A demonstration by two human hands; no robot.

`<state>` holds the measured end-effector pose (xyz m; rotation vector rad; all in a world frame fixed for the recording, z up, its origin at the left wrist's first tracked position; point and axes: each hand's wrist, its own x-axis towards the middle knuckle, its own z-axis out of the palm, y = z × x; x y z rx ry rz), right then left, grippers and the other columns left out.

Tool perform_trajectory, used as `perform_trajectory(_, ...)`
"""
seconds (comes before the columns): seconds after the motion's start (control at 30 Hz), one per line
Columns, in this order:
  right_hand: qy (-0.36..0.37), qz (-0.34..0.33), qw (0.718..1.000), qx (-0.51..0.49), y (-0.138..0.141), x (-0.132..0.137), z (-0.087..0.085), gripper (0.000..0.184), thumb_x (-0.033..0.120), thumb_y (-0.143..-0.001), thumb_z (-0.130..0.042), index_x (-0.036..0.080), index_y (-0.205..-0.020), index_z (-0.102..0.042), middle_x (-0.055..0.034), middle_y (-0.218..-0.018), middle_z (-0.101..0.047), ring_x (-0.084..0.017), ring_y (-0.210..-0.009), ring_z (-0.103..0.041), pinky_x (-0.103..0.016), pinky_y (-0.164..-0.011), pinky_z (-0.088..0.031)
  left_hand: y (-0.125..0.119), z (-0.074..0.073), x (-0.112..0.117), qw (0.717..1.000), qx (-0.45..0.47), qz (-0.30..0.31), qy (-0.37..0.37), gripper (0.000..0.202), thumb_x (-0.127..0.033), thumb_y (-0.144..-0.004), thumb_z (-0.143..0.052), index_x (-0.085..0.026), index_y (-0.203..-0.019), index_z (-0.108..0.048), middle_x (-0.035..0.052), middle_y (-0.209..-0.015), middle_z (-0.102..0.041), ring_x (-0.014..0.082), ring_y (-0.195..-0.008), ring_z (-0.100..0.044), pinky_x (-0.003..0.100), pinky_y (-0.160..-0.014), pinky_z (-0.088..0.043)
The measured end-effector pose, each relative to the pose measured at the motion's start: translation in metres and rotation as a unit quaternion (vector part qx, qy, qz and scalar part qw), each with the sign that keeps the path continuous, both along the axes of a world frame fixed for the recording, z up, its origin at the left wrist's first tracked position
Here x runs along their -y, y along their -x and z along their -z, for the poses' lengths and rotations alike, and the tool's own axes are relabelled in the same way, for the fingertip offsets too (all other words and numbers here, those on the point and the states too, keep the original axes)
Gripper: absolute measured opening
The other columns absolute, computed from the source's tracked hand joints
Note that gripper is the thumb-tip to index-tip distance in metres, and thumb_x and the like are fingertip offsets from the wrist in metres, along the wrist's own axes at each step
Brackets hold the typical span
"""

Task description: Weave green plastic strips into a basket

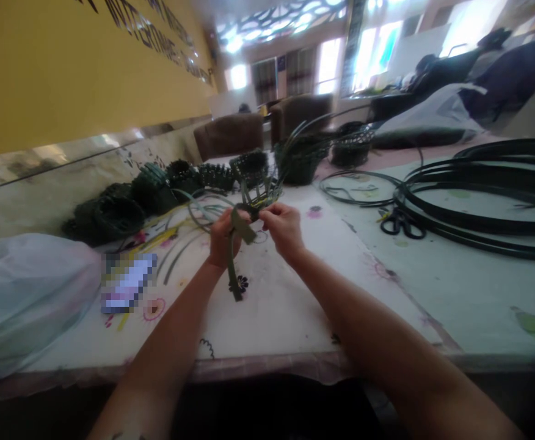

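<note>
Over the middle of the table I hold a partly woven basket piece (pixel 252 209) of dark green strips, with loose strip ends standing up at its far side. My left hand (pixel 224 235) is closed around its left side. A wide green strip (pixel 243 227) loops over by my left fingers, and its tail hangs down towards the cloth. My right hand (pixel 283 226) pinches the right edge of the piece, fingertips pressed together. Thin pale green strips (pixel 198 211) curve out to the left behind my left hand. The exact grip points are partly hidden by my fingers.
Finished-looking dark green woven baskets (pixel 116 211) line the back left. Black-handled scissors (pixel 402 223) lie beside large coils of dark strip (pixel 478 238) at right. A white plastic bag (pixel 24 299) fills the left edge; another bag (pixel 432 116) sits at back right. People sit beyond.
</note>
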<state>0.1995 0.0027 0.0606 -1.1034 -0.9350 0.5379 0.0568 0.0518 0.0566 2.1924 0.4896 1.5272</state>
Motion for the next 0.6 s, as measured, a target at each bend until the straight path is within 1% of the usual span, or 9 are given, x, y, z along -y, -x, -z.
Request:
perform_trajectory(0.1,0.0,-0.016,0.997,-0.071,0.002,0.002,-0.003,0.007,0.022,-0.062,-0.06,0.017,-0.058,-0.063,0.0034,-0.045,-0.052,-0.01,-0.046,-0.045,-0.023,-0.048,-0.033,0.001,0.002,0.0,0.991,-0.08,-0.006,-0.104,0.017,-0.027,-0.091,-0.059,-0.024,-0.083,-0.074,0.0057,-0.095,-0.07,0.0179,-0.091,-0.065,0.029,-0.079,-0.053)
perform_trajectory(0.13,-0.004,-0.019,0.996,-0.088,0.002,0.002,-0.004,0.007,0.022,-0.062,-0.06,0.017,-0.057,-0.062,0.0033,-0.045,-0.052,-0.01,-0.046,-0.045,-0.023,-0.048,-0.033,0.0,0.004,0.001,0.987,-0.102,-0.012,-0.125,0.019,-0.027,-0.092,-0.057,-0.024,-0.083,-0.074,0.006,-0.098,-0.071,0.0184,-0.093,-0.066,0.029,-0.082,-0.052)
perform_trajectory(0.2,-0.01,-0.028,0.994,-0.105,0.003,0.002,-0.005,0.007,0.023,-0.061,-0.061,0.017,-0.057,-0.061,0.003,-0.046,-0.053,-0.011,-0.047,-0.047,-0.023,-0.048,-0.035,-0.003,0.009,0.001,0.98,-0.135,-0.03,-0.143,0.022,-0.028,-0.094,-0.055,-0.024,-0.084,-0.075,0.0062,-0.1,-0.071,0.0184,-0.094,-0.067,0.029,-0.084,-0.051)
perform_trajectory(0.27,-0.013,-0.034,0.993,-0.11,0.003,0.001,-0.004,0.007,0.023,-0.061,-0.061,0.017,-0.057,-0.061,0.0031,-0.048,-0.054,-0.011,-0.049,-0.048,-0.023,-0.049,-0.037,-0.007,0.014,0.002,0.978,-0.152,-0.044,-0.137,0.023,-0.028,-0.095,-0.054,-0.024,-0.087,-0.075,0.0063,-0.102,-0.071,0.0181,-0.093,-0.067,0.029,-0.084,-0.051)
perform_trajectory(0.33,-0.014,-0.036,0.993,-0.11,0.002,-0.001,-0.002,0.006,0.023,-0.06,-0.061,0.017,-0.058,-0.062,0.0033,-0.049,-0.054,-0.01,-0.049,-0.048,-0.023,-0.05,-0.037,-0.01,0.017,0.004,0.981,-0.137,-0.043,-0.128,0.021,-0.029,-0.095,-0.055,-0.024,-0.092,-0.075,0.0059,-0.103,-0.071,0.0182,-0.095,-0.066,0.029,-0.086,-0.051)
perform_trajectory(0.4,-0.018,-0.042,0.993,-0.109,0.001,-0.003,0.0,0.006,0.022,-0.06,-0.061,0.017,-0.058,-0.062,0.003,-0.05,-0.055,-0.01,-0.05,-0.049,-0.024,-0.05,-0.038,-0.012,0.017,0.005,0.989,-0.082,-0.052,-0.108,0.018,-0.03,-0.095,-0.057,-0.024,-0.094,-0.074,0.0063,-0.104,-0.069,0.019,-0.098,-0.065,0.031,-0.09,-0.051)
perform_trajectory(0.47,-0.023,-0.055,0.993,-0.101,0.001,-0.004,0.001,0.006,0.023,-0.061,-0.062,0.017,-0.059,-0.063,0.0022,-0.051,-0.057,-0.011,-0.05,-0.051,-0.024,-0.051,-0.039,-0.013,0.016,0.005,0.993,-0.022,-0.093,-0.073,0.015,-0.03,-0.093,-0.06,-0.023,-0.096,-0.073,0.0077,-0.105,-0.067,0.0209,-0.101,-0.062,0.033,-0.093,-0.05)
perform_trajectory(0.53,-0.024,-0.066,0.993,-0.092,0.001,-0.005,0.003,0.006,0.023,-0.063,-0.062,0.017,-0.061,-0.063,0.0016,-0.053,-0.059,-0.012,-0.052,-0.053,-0.025,-0.054,-0.041,-0.012,0.015,0.003,0.991,-0.009,-0.127,-0.036,0.012,-0.029,-0.091,-0.063,-0.023,-0.095,-0.072,0.0077,-0.101,-0.068,0.022,-0.098,-0.062,0.033,-0.089,-0.051)
perform_trajectory(0.6,-0.019,-0.066,0.995,-0.078,0.003,-0.005,0.004,0.006,0.023,-0.065,-0.062,0.017,-0.063,-0.063,0.0018,-0.054,-0.059,-0.012,-0.053,-0.053,-0.025,-0.056,-0.043,-0.011,0.016,0.0,0.992,-0.035,-0.118,0.003,0.009,-0.026,-0.088,-0.065,-0.023,-0.091,-0.073,0.0055,-0.092,-0.07,0.02,-0.085,-0.064,0.029,-0.079,-0.052)
